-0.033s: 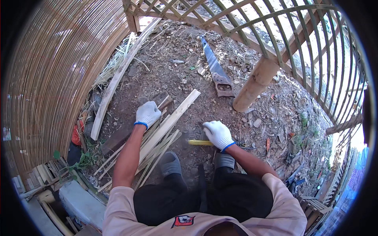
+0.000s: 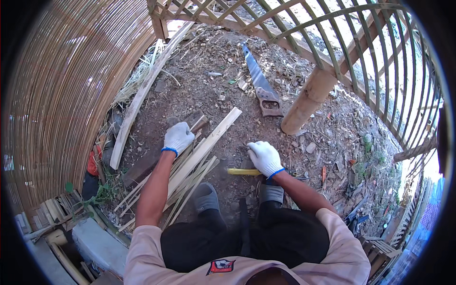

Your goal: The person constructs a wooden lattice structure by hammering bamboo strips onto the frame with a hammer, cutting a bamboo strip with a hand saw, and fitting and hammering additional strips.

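Note:
My left hand (image 2: 178,138), in a white knitted glove with a blue cuff, is closed at the upper end of a bundle of split wooden strips (image 2: 183,173). A dark wooden block (image 2: 194,118) lies just beyond it, and what its fingers grip is hidden. My right hand (image 2: 266,158), gloved alike, has its fingers curled together low over the ground. Whatever they may hold is too small to make out. Under that hand lies a tool with a yellow handle (image 2: 241,171), its other end partly covered. One wider pale wooden slat (image 2: 213,141) rests on the strips.
A handsaw (image 2: 264,88) lies on the dirt ahead, beside a thick bamboo post (image 2: 308,102). A long plank (image 2: 142,92) curves along the left, near a bamboo-slat wall (image 2: 71,95). Lattice fencing (image 2: 332,42) bounds the far right. Concrete blocks (image 2: 99,247) sit at lower left.
My right hand has shifted slightly up and to the right, away from the yellow handle. My left hand stays where it was.

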Demonstrator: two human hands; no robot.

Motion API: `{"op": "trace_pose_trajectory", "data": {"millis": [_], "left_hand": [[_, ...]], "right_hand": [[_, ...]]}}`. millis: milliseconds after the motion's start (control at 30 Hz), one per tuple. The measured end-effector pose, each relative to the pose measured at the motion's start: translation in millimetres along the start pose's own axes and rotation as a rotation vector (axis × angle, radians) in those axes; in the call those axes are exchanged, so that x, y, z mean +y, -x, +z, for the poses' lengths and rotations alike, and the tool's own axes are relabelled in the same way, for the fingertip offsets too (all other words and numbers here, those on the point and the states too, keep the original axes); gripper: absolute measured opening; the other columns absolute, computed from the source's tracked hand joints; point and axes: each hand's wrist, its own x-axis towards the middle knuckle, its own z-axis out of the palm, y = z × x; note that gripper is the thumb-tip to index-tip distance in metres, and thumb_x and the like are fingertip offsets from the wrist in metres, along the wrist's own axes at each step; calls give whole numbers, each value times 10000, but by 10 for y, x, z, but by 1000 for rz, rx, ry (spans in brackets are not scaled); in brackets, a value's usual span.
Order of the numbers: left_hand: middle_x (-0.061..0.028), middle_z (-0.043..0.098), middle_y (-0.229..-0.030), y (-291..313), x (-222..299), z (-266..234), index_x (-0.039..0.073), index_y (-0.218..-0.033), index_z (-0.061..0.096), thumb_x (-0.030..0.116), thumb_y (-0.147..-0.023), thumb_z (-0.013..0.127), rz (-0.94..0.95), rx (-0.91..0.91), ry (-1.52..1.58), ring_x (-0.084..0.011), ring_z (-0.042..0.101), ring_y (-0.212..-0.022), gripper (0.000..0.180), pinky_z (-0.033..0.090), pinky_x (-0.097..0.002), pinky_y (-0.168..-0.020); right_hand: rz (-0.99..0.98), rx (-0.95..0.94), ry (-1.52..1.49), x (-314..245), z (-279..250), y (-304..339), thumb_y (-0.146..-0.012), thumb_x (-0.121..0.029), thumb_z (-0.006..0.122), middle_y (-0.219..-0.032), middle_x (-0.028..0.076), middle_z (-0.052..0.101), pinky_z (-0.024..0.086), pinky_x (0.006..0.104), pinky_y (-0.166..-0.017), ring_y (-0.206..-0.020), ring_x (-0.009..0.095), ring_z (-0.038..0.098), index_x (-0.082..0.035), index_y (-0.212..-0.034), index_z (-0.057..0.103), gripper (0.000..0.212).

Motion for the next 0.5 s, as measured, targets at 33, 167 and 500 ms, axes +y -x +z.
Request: {"op": "trace_pose_trajectory", "data": {"millis": [33,167,500], "left_hand": [[-228,710,-906,2,-59,-74,33,-954,690,291,-833,706,35,-16,59,-397,720,-920,286,562,-491,-858],[-163,656,-856,135,8,-731,36,-1029,611,228,-901,685,117,84,347,-261,666,-812,242,540,-405,-809],[-166,615,-1287,800,-1209,-2856,-42,-1443,507,191,-1081,593,-1,1062,1288,-311,658,-1209,439,577,-448,-1047]], "right_hand": [[-22,41,41,62,15,-88,-937,-238,696,-914,121,706,583,487,-753,-882,347,705,-124,-1078,724,183],[-86,-18,257,317,122,-285,-885,-196,691,-853,122,696,587,479,-691,-834,326,712,-118,-892,705,80],[19,6,270,361,147,-312,-786,-183,714,-810,141,694,589,494,-682,-787,342,715,-87,-803,676,104]]}}
